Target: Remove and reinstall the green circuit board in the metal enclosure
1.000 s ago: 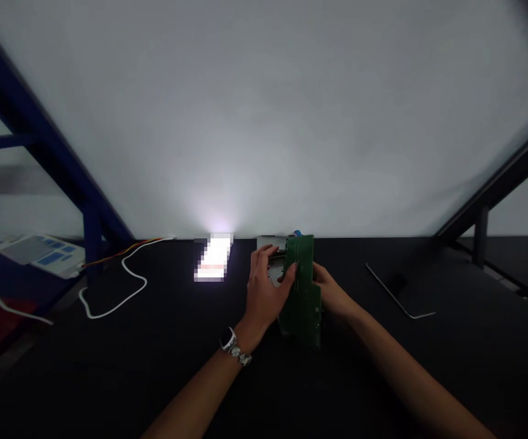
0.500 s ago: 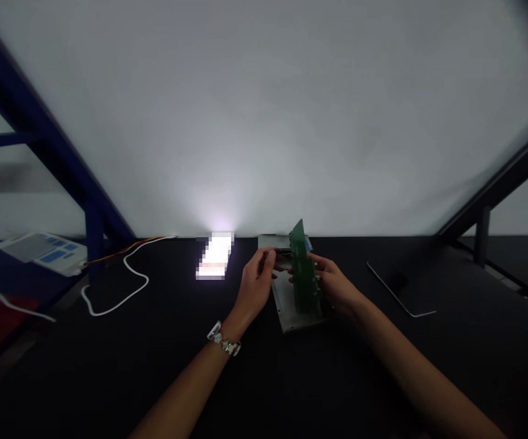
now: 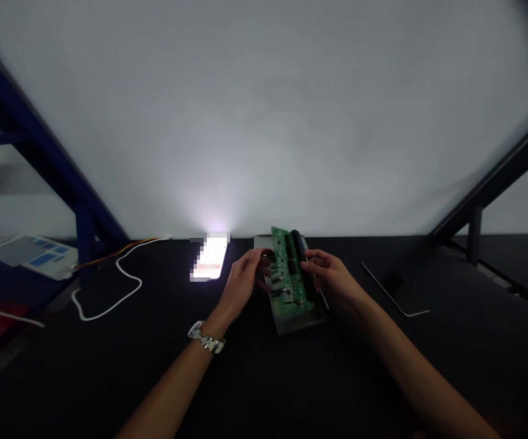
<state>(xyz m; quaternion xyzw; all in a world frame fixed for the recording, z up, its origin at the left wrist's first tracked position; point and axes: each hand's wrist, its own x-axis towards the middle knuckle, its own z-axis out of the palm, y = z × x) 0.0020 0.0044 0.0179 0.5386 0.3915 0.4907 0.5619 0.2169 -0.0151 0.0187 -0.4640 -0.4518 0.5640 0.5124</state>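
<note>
A green circuit board [image 3: 280, 268], its component side with dark connectors facing up, is tilted over a grey metal plate [image 3: 294, 324] on the black table. My left hand [image 3: 241, 277] has its fingers curled at the board's left edge; some fingertips are hidden behind it. On the other side, my right hand [image 3: 335, 275] grips the right edge, beside a long dark part on the board. A metal watch [image 3: 206, 337] is on my left wrist.
Left of the hands lies a brightly glowing, pixelated rectangle [image 3: 210, 259]. A white cable [image 3: 139, 282] curves across the table from a white panel [image 3: 39, 256]. To the right rests a thin L-shaped rod [image 3: 385, 289]. Slanted frame bars flank the pale wall.
The board has turned from nearly upright, with its plain green side showing, to a leaning pose with its components visible. My left hand has shifted slightly left.
</note>
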